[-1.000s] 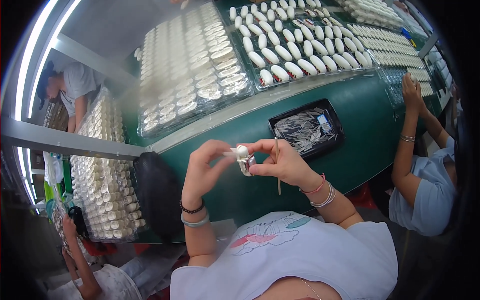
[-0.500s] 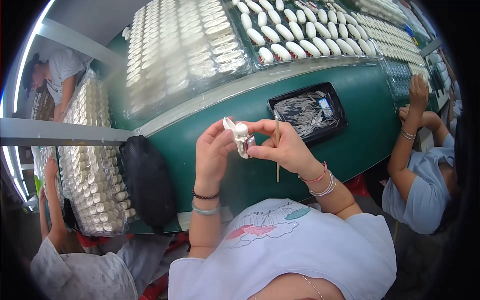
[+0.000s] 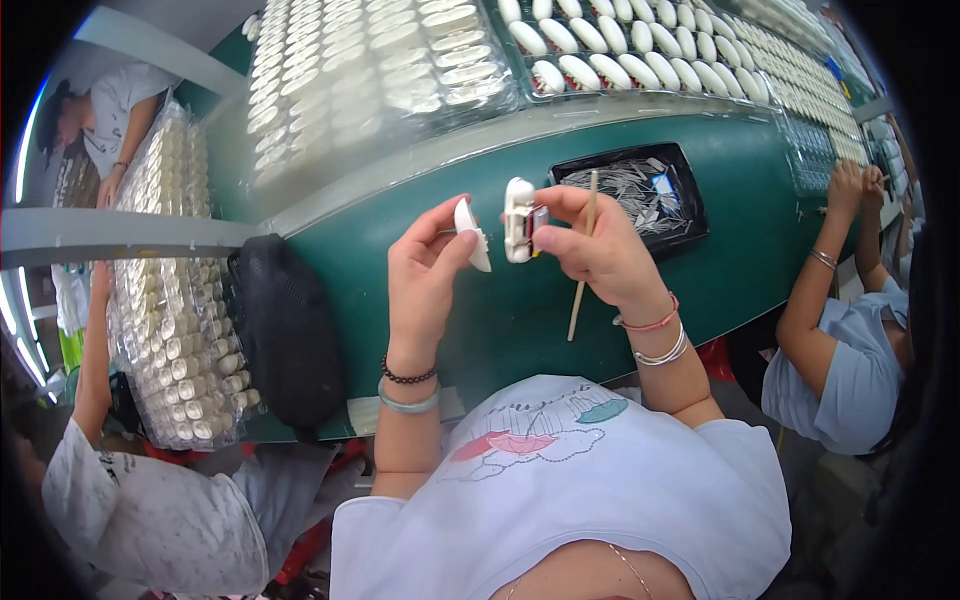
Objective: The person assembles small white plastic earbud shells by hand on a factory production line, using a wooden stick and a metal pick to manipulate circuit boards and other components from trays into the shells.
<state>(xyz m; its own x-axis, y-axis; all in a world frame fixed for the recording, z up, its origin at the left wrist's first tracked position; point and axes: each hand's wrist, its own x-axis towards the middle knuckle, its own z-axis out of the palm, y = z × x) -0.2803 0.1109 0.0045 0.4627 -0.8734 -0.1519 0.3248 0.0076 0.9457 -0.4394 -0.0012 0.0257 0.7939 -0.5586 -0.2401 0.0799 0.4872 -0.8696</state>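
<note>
Between the thumb and fingers of my left hand is a white oval plastic shell half, tilted on edge. My right hand pinches the other piece, a white plastic housing with a silvery part and some red and yellow along its inner side. A small gap separates the two pieces above the green table. Also tucked in my right hand is a thin wooden stick, which slants up through the fingers. Close beyond that hand stands a black tray of small clear and silvery slivers.
Stacked clear trays of white shells cover the back left. Trays of white oval pieces fill the back right. A black bag lies left, beside more shell trays. People sit at both sides, one in a light blue shirt.
The shell half and the housing were together between my hands; now they are apart. My right hand has moved up and right with the housing and stick.
</note>
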